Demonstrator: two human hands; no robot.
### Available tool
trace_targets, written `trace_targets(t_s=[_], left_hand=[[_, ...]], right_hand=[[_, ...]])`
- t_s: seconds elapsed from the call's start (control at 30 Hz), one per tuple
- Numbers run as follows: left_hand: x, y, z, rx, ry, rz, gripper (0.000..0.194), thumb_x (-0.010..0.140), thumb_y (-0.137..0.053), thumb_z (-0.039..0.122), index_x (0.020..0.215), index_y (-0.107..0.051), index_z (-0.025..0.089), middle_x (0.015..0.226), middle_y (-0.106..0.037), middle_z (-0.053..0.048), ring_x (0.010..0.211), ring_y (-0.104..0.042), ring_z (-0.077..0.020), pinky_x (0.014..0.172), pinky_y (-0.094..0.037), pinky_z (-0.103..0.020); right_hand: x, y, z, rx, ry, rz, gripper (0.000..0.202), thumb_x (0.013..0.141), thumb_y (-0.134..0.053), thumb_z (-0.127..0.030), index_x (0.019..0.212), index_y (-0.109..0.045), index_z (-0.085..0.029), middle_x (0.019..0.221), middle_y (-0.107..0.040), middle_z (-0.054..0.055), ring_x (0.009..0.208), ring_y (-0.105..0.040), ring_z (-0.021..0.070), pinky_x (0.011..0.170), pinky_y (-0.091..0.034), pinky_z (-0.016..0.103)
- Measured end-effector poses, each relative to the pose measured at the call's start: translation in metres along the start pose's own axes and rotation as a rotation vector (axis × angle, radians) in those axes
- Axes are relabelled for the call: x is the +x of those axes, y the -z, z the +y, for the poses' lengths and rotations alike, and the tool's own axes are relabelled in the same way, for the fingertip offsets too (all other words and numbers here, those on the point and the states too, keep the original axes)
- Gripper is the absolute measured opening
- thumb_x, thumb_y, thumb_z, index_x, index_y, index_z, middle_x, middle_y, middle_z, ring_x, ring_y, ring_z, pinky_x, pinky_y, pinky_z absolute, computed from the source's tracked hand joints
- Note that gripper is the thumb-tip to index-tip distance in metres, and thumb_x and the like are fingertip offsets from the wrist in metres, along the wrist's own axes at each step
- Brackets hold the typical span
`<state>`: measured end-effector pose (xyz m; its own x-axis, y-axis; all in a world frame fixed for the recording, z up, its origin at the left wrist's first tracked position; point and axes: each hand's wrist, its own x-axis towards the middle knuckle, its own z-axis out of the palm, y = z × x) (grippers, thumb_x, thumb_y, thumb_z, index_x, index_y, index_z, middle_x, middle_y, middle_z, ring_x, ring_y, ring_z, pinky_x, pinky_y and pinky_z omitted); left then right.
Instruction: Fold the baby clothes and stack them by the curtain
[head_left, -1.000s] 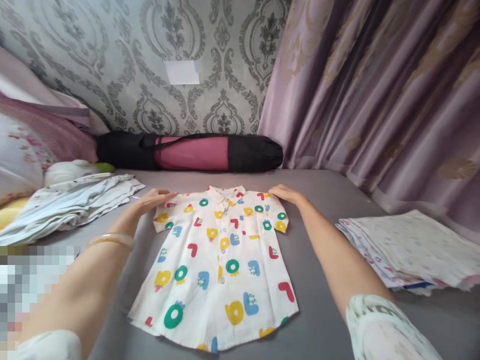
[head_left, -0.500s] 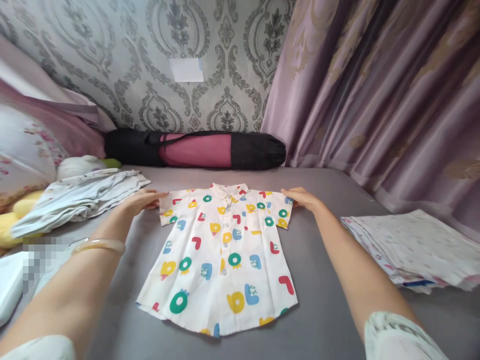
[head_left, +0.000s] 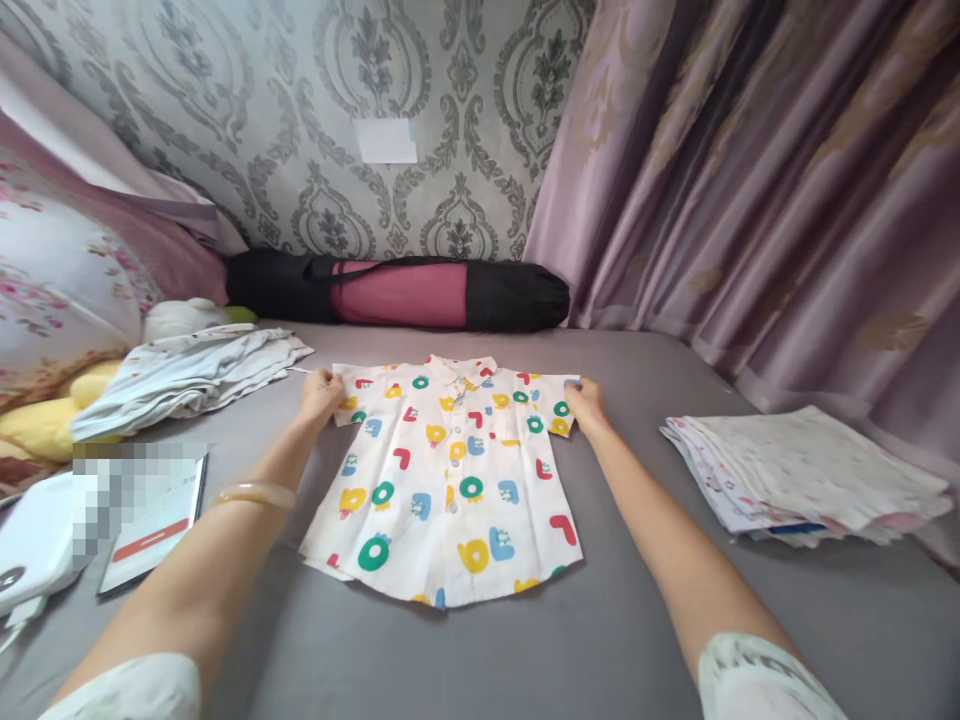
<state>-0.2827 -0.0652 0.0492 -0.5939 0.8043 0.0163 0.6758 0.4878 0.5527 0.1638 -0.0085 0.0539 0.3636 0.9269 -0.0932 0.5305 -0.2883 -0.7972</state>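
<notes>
A white short-sleeved shirt [head_left: 442,480] with colourful letter prints lies spread out, front up and collar away from me, on the grey sheet [head_left: 630,660]. My left hand [head_left: 322,392] is closed on the edge of its left sleeve. At the opposite sleeve, my right hand [head_left: 585,400] pinches the outer edge. Both arms reach forward, one on each side of the shirt. The buttons down its front look fastened.
Folded clothes [head_left: 810,465] are stacked at the right. Crumpled pale clothes [head_left: 202,372] lie at the left, beside a yellow plush toy [head_left: 45,420]. Nearer are a phone [head_left: 154,530] and a white device [head_left: 41,535]. A black and pink bag [head_left: 397,292] lies along the wall.
My fingers have closed on both sleeve edges, where they were more outstretched before. The view has shifted, bringing more of the phone and white device into sight.
</notes>
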Motion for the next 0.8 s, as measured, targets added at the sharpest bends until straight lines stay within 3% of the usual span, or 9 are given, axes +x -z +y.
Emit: trace_targets(t_s=[0.13, 0.4, 0.73, 0.8], left_hand=[[-0.016, -0.008, 0.011, 0.049, -0.023, 0.088, 0.033, 0.095, -0.032, 0.034, 0.111, -0.054, 0.015, 0.105, -0.065, -0.018, 0.100, -0.060, -0.0326, 0.077, -0.044, -0.040], [-0.022, -0.012, 0.001, 0.320, -0.101, 0.019, 0.038, 0.097, -0.027, 0.036, 0.118, -0.052, 0.017, 0.100, -0.066, -0.020, 0.094, -0.065, -0.0354, 0.070, -0.045, -0.040], [-0.017, -0.010, 0.002, 0.390, -0.050, -0.005, 0.034, 0.092, -0.036, 0.026, 0.114, -0.057, 0.011, 0.108, -0.065, -0.026, 0.101, -0.064, -0.0366, 0.079, -0.048, -0.044], [-0.013, -0.007, 0.002, 0.351, -0.091, -0.027, 0.033, 0.090, -0.039, 0.024, 0.111, -0.058, 0.008, 0.106, -0.065, -0.028, 0.099, -0.065, -0.0387, 0.078, -0.048, -0.046]], right_hand=[[-0.011, -0.011, -0.006, -0.236, 0.061, 0.096, 0.034, 0.093, -0.039, -0.025, 0.119, -0.058, -0.015, 0.109, -0.067, 0.018, 0.106, -0.063, 0.0295, 0.084, -0.047, 0.036], [-0.024, -0.013, -0.003, -0.586, 0.152, 0.078, 0.033, 0.099, -0.031, -0.020, 0.128, -0.047, -0.016, 0.106, -0.067, 0.017, 0.103, -0.065, 0.0275, 0.086, -0.046, 0.039], [-0.019, -0.015, -0.003, -0.712, 0.115, 0.070, 0.033, 0.097, -0.029, -0.015, 0.123, -0.049, -0.010, 0.108, -0.067, 0.021, 0.105, -0.065, 0.0279, 0.086, -0.046, 0.038], [-0.018, -0.013, -0.004, -0.713, 0.099, 0.055, 0.033, 0.096, -0.030, -0.015, 0.122, -0.050, -0.009, 0.109, -0.067, 0.021, 0.106, -0.065, 0.0283, 0.086, -0.046, 0.038]])
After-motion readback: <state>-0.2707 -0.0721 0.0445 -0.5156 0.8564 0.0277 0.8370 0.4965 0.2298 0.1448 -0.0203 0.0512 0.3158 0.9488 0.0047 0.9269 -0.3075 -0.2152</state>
